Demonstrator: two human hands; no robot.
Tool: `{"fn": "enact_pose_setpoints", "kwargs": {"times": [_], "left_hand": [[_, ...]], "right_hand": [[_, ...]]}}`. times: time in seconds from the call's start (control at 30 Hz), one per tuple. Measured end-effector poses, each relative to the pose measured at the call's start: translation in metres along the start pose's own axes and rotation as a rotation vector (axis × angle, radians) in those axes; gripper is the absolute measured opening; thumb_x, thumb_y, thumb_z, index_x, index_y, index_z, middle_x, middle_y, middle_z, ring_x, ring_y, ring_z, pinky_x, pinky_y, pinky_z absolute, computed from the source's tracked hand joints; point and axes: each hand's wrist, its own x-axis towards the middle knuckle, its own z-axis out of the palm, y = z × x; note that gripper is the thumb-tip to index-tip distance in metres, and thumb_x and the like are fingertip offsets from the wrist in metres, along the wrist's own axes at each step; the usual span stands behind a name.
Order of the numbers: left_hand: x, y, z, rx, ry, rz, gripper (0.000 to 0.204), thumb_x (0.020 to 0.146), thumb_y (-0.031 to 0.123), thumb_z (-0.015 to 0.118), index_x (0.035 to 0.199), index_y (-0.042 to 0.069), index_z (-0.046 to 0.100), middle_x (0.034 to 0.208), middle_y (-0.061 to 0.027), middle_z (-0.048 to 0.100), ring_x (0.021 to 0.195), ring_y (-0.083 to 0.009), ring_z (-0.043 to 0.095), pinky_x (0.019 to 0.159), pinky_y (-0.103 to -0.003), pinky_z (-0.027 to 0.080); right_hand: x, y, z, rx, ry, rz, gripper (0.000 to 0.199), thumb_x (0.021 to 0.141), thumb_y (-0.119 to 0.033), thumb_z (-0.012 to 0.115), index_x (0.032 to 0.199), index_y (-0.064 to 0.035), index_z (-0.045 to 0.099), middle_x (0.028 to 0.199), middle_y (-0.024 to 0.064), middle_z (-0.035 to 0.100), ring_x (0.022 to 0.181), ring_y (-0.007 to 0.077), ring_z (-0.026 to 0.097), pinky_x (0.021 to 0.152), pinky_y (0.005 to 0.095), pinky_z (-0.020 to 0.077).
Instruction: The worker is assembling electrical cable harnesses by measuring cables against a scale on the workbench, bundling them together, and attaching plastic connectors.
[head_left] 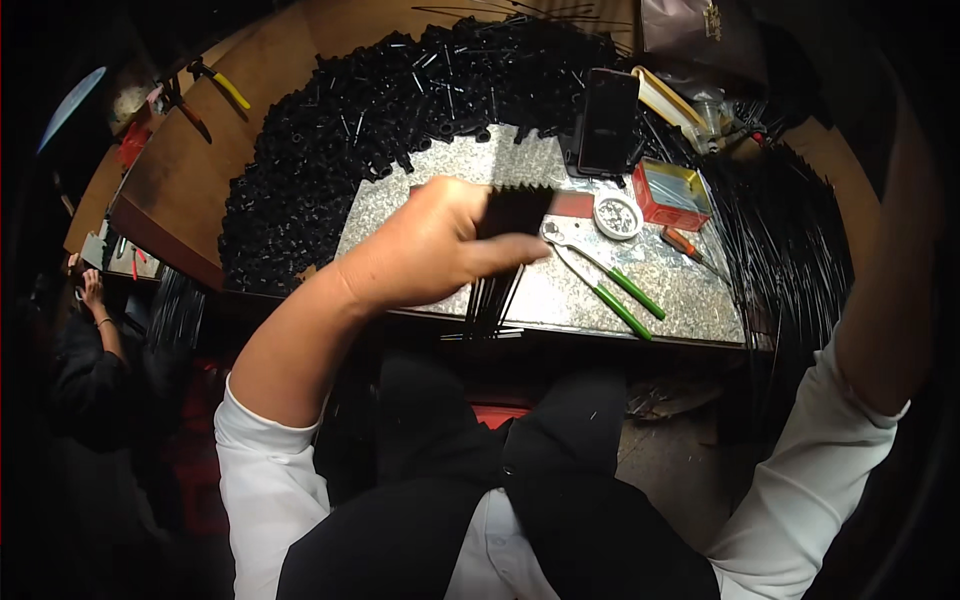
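Observation:
My left hand [440, 245] is closed around a bundle of thin black cables [518, 210] above the near edge of the speckled worktop [450, 158]. The bundle's dark ends form a jagged row above my fingers, and thin strands hang below them. Just right of this hand lie green-handled pliers [610, 285], jaws toward the bundle. My right forearm [885, 320] is raised at the far right; its hand runs off into the dark rim and cannot be made out. A large heap of small black plastic parts [340, 110] covers the back and left of the worktop.
A round white tin [617, 216], a red box [672, 200], an orange-handled screwdriver [688, 246] and a black phone [607, 120] sit to the right. Many black cables [790, 260] drape over the right edge. A wooden side wall [180, 190] stands left; beyond it a co-worker's hand [92, 290] shows.

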Motion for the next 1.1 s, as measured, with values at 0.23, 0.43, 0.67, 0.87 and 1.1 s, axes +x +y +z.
{"fn": "enact_pose_setpoints", "kwargs": {"times": [0.23,0.43,0.67,0.87,1.1], "left_hand": [[-0.022,-0.097,0.022,-0.714,0.601,-0.177,0.018,0.091,0.017,0.061,0.095,-0.001,0.061,0.082,-0.0116,0.066,0.073,-0.017,0.066,0.065,-0.031,0.056],[-0.044,-0.148,0.085,-1.099,0.975,-0.309,0.019,0.096,0.022,0.055,0.097,0.003,0.058,0.091,-0.014,0.065,0.076,-0.019,0.065,0.062,-0.032,0.056],[-0.056,-0.135,0.108,-1.15,0.986,-0.293,0.029,0.098,0.027,0.05,0.104,0.0,0.057,0.098,-0.0132,0.064,0.087,-0.0211,0.065,0.07,-0.035,0.058],[-0.072,-0.095,0.095,-1.052,0.131,-0.359,0.041,0.099,0.026,0.047,0.121,-0.008,0.051,0.106,-0.0244,0.064,0.084,-0.0276,0.069,0.072,-0.033,0.058],[-0.08,-0.053,0.061,-0.582,0.325,-0.093,0.025,0.094,0.015,0.058,0.109,-0.005,0.059,0.088,-0.0129,0.07,0.07,-0.0098,0.064,0.062,-0.02,0.049]], "right_hand": [[-0.125,-0.025,0.094,0.729,-0.229,0.38,0.019,0.084,-0.007,0.066,0.102,-0.0006,0.064,0.088,0.009,0.064,0.082,0.018,0.063,0.075,0.0299,0.0497],[-0.223,-0.081,0.202,1.686,-0.227,1.18,0.042,0.099,-0.017,0.046,0.135,0.0036,0.036,0.098,0.0113,0.057,0.071,0.0151,0.062,0.063,0.0249,0.0506],[-0.204,-0.057,0.233,1.585,0.528,1.469,0.053,0.101,-0.043,0.036,0.12,0.0047,0.05,0.081,0.0119,0.059,0.065,0.0171,0.059,0.057,0.0301,0.0511],[-0.157,0.008,0.142,1.023,0.229,1.36,0.039,0.098,-0.032,0.048,0.104,0.0049,0.061,0.074,0.0105,0.059,0.049,0.0132,0.055,0.041,0.0234,0.0455],[-0.117,0.013,0.104,0.765,-0.415,0.928,0.02,0.094,-0.016,0.054,0.091,0.0008,0.064,0.073,0.0024,0.059,0.056,0.0074,0.053,0.049,0.0219,0.0409]]}}
